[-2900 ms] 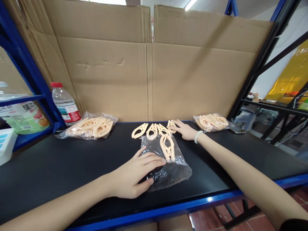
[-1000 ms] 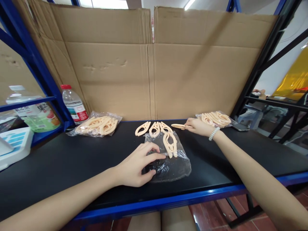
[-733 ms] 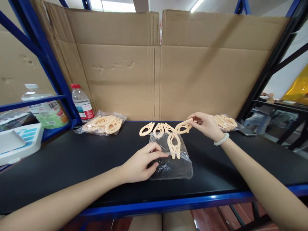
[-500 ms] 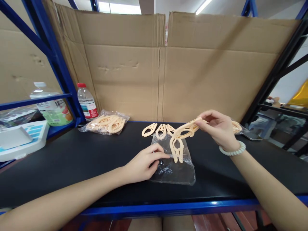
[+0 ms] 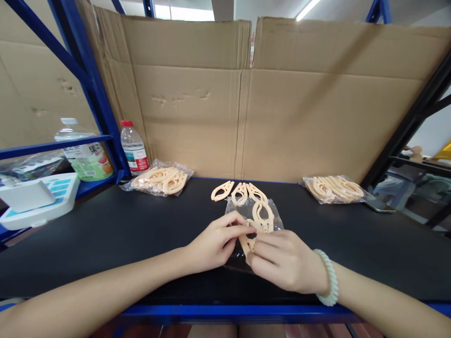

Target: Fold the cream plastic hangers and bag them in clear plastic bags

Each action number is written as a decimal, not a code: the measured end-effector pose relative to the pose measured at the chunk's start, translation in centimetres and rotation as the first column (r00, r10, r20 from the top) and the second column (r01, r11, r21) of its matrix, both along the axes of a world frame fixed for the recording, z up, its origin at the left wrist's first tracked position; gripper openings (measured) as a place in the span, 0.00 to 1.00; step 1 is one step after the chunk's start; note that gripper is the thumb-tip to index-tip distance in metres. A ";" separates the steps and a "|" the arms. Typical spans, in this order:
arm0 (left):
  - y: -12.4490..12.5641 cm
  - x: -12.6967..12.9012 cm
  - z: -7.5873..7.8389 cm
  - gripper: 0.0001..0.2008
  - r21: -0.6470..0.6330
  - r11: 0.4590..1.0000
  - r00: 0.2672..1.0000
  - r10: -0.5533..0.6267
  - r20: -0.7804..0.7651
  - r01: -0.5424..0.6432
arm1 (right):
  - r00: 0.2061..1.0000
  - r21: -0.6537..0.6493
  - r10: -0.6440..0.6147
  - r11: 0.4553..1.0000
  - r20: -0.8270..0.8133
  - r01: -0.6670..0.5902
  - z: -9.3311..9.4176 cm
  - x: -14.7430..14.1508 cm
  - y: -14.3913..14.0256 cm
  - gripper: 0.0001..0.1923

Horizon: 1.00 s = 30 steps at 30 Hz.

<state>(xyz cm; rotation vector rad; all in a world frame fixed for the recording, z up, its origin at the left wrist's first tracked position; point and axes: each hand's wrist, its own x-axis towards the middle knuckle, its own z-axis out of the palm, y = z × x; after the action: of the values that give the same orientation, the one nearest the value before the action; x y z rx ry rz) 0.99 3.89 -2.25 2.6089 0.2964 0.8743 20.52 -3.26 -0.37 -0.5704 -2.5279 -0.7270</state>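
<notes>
Meeting at the near middle of the worktop (image 5: 105, 230), the left hand (image 5: 211, 244) pinches the mouth of the clear bag (image 5: 268, 218) while the right hand (image 5: 282, 260) pinches a peach plastic piece (image 5: 244, 241), its long axis running near to far, into that mouth. Three loose pieces (image 5: 239, 191) lie just beyond the bag.

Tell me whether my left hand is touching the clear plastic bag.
Touching. The head view shows the left hand with its fingers pinching the edge of the clear plastic bag, no gap between them.
</notes>
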 end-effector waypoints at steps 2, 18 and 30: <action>-0.1 0.0 0.2 0.23 -0.001 1.000 1.000 -0.007 -0.004 0.007 | 0.998 0.100 -0.044 0.994 0.036 0.040 -0.7 -0.5 0.3 0.13; 0.1 0.1 0.0 0.24 -0.006 0.997 0.996 -0.074 0.054 0.074 | 0.901 0.174 -0.420 0.900 0.106 0.399 -2.6 -0.8 0.2 0.08; 0.6 0.1 -0.3 0.25 0.058 0.993 0.992 -0.110 0.055 0.106 | 0.933 -0.113 -0.314 0.935 0.177 0.337 -3.5 -0.5 1.5 0.14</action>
<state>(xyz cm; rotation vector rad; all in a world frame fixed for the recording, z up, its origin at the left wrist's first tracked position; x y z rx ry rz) 1.05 4.46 -2.57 2.6161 0.1156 0.9312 20.07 -1.75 -3.85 -1.0405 -2.6762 -0.7338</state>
